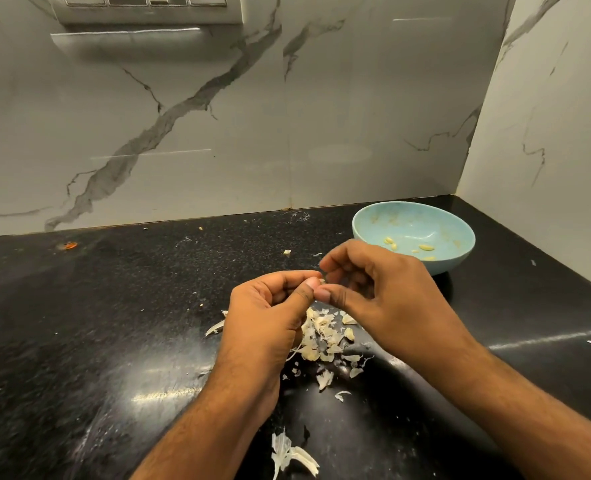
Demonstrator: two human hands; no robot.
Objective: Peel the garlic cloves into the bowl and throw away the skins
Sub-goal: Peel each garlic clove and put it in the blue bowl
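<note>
Clearly the peeling step is in hand: the left hand point(270, 303) and the right hand point(373, 289) meet above the black speckled stone counter point(96, 306), thumbs nearly touching, fingers of both curled in around one small pale garlic clove point(321, 281) of which only a sliver shows between the fingertips. It seems the left hand steadies the clove while the right picks at its skin, though the fingers hide too much to be sure. Directly beneath the hands lies a loose heap of papery white garlic skins point(325, 337), with more scraps scattered nearer the person point(292, 453). The round pale-blue bowl point(453, 230) stands just beyond the right hand, near the corner of the grey-veined white marble wall point(218, 116), and holds a few peeled yellowish cloves point(425, 247).

Judging by this, the task is partway along. The next move calls for stripping the last skin, then a short reach right to drop the clove in the bowl; the skins remain to be gathered and thrown away.

No brand, label or readable writing shows anywhere.
</note>
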